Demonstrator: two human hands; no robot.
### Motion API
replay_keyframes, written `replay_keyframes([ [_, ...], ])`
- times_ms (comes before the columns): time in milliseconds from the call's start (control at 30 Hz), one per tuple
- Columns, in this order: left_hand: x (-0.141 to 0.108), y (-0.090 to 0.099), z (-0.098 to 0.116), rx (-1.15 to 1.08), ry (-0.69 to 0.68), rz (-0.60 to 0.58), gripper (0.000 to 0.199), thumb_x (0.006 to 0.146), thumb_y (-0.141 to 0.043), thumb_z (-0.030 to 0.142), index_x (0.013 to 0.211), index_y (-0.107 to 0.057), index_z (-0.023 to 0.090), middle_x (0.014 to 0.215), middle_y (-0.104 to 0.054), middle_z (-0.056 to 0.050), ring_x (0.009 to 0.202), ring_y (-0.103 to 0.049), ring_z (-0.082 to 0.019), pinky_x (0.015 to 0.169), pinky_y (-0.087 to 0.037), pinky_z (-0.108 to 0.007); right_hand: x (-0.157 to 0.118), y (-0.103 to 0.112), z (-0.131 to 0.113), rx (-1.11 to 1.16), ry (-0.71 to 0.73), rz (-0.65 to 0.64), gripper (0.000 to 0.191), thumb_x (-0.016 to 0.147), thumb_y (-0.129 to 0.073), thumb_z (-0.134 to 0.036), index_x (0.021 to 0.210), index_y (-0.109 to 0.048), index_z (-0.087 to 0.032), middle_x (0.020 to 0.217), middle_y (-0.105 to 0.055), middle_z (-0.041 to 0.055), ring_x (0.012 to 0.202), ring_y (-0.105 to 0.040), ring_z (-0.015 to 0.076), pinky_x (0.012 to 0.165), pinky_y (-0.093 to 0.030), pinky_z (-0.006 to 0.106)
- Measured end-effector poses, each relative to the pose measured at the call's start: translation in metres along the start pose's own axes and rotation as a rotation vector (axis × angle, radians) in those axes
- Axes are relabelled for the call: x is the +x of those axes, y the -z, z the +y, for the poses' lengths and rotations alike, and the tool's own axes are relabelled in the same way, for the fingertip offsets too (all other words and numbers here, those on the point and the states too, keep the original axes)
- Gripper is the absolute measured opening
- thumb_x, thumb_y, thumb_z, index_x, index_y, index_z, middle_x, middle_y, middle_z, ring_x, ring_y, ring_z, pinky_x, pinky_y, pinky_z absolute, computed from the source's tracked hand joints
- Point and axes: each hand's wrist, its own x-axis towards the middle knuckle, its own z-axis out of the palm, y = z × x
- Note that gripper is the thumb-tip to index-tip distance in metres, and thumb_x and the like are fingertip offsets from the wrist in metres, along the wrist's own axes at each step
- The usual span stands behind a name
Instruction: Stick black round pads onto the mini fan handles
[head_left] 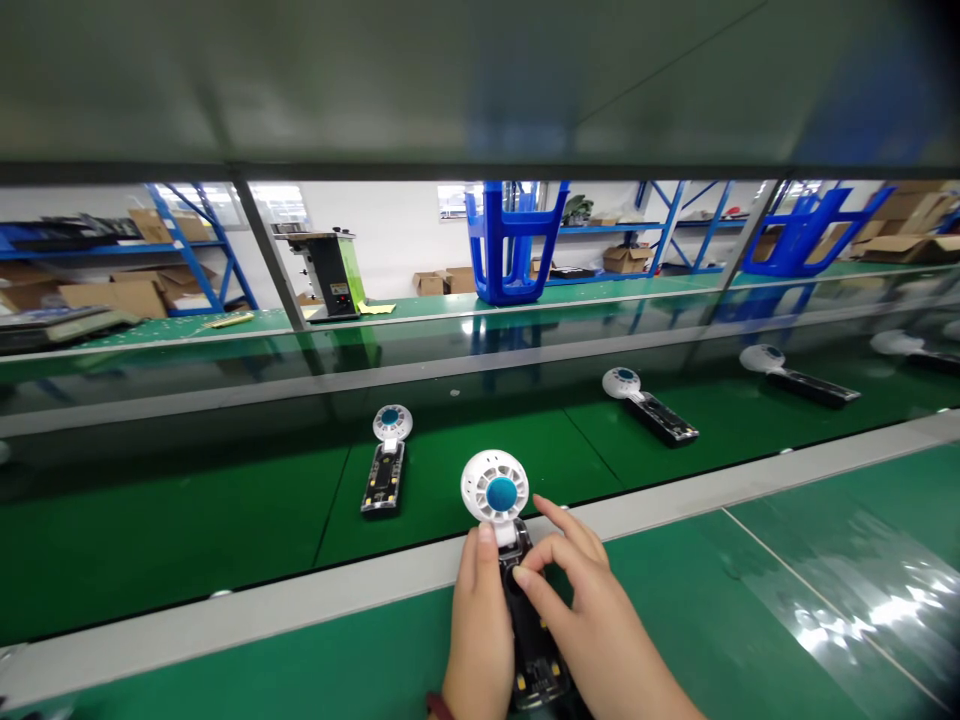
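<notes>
A handheld fan (533,640) with a white round head, a blue disc at its centre and a dark handle with the inside parts showing is held in front of me. My left hand (480,625) is wrapped round the handle's left side, its thumb up near the white neck. On the right, my right hand (581,590) brings thumb and index finger together over the upper handle. Whatever lies in that pinch is too small or hidden to name. The other right fingers stretch up beside the fan head.
On the green conveyor belt (225,540) lie several similar fans, one (386,465) to the left and another (652,408) to the right. A pale rail (300,590) edges the belt. Beyond stand a blue stool (516,245) and a small black machine (335,275). A shelf panel (450,90) hangs overhead.
</notes>
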Motion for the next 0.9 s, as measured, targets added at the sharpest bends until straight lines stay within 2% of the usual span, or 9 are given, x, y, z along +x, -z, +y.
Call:
replay_keyframes([
  [267,0.001,0.000,-0.001,-0.015,0.004,0.020,0.048,0.078,-0.040,0.056,0.098,-0.055,0.015,0.104,-0.059,-0.010,0.099,-0.052,-0.024,0.087,-0.038,-0.032,-0.001,-0.007,0.008,-0.008,0.055,0.042,0.011,0.077,-0.044,-0.026,0.067,-0.050,-0.024,0.134,-0.029,-0.0031,0.126,-0.018,0.0218,0.095,-0.029,0.042],
  [333,0.001,0.000,-0.001,-0.038,0.037,0.003,0.049,0.078,-0.037,0.057,0.097,-0.054,0.015,0.102,-0.059,-0.010,0.094,-0.054,-0.024,0.081,-0.041,-0.032,0.001,-0.006,0.009,0.047,0.011,0.041,0.009,0.075,-0.048,-0.025,0.083,-0.053,-0.027,0.135,-0.027,-0.0020,0.126,-0.018,0.0215,0.097,-0.027,0.042],
  [367,0.000,-0.001,-0.001,-0.047,0.050,-0.007,0.048,0.079,-0.036,0.057,0.097,-0.053,0.016,0.101,-0.059,-0.010,0.092,-0.055,-0.023,0.078,-0.042,-0.032,0.003,-0.004,0.009,0.101,-0.021,0.027,0.023,0.074,-0.049,-0.025,0.097,-0.051,-0.028,0.135,-0.028,-0.0007,0.126,-0.021,0.0211,0.098,-0.027,0.041],
  [433,0.000,-0.001,-0.001,-0.037,0.042,-0.014,0.047,0.079,-0.036,0.057,0.097,-0.052,0.016,0.101,-0.059,-0.010,0.092,-0.054,-0.023,0.077,-0.042,-0.032,0.007,0.002,0.009,0.265,-0.071,-0.100,0.047,0.074,-0.052,-0.023,0.119,-0.039,-0.029,0.132,-0.035,0.0019,0.121,-0.031,0.0203,0.097,-0.030,0.038],
  [467,0.000,-0.001,-0.001,-0.017,0.024,-0.015,0.045,0.080,-0.036,0.056,0.097,-0.051,0.017,0.102,-0.058,-0.009,0.094,-0.053,-0.023,0.079,-0.041,-0.031,0.009,0.005,0.008,0.359,-0.079,-0.207,0.053,0.074,-0.052,-0.022,0.123,-0.035,-0.028,0.128,-0.041,0.0027,0.115,-0.039,0.0199,0.095,-0.033,0.036],
  [533,-0.001,-0.002,-0.001,0.024,-0.008,-0.020,0.044,0.081,-0.035,0.055,0.096,-0.051,0.017,0.102,-0.058,-0.009,0.097,-0.052,-0.023,0.081,-0.040,-0.032,0.011,0.009,0.006,0.514,-0.056,-0.401,0.050,0.075,-0.052,-0.019,0.122,-0.038,-0.025,0.117,-0.053,0.0029,0.103,-0.050,0.0188,0.090,-0.038,0.034],
  [567,-0.001,-0.002,-0.001,0.034,-0.015,-0.025,0.044,0.081,-0.034,0.055,0.095,-0.051,0.017,0.101,-0.058,-0.009,0.097,-0.052,-0.023,0.082,-0.039,-0.032,0.012,0.009,0.005,0.563,-0.041,-0.444,0.047,0.075,-0.052,-0.018,0.120,-0.041,-0.023,0.112,-0.056,0.0030,0.099,-0.053,0.0185,0.089,-0.040,0.033],
  [767,-0.001,-0.002,-0.001,0.018,-0.013,-0.052,0.049,0.082,-0.031,0.055,0.099,-0.052,0.014,0.105,-0.057,-0.012,0.101,-0.049,-0.024,0.084,-0.039,-0.033,0.011,-0.002,0.008,0.595,-0.029,-0.258,0.038,0.074,-0.055,-0.020,0.112,-0.047,-0.020,0.110,-0.058,0.0042,0.094,-0.055,0.0189,0.088,-0.040,0.032],
  [900,-0.002,-0.001,0.002,0.002,0.016,-0.004,0.050,0.082,-0.031,0.054,0.103,-0.052,0.013,0.108,-0.056,-0.012,0.104,-0.048,-0.022,0.091,-0.034,-0.033,0.013,0.004,0.007,0.614,-0.036,-0.314,0.035,0.081,-0.048,-0.031,0.115,-0.048,-0.021,0.115,-0.055,0.0032,0.108,-0.048,0.0193,0.094,-0.034,0.031],
])
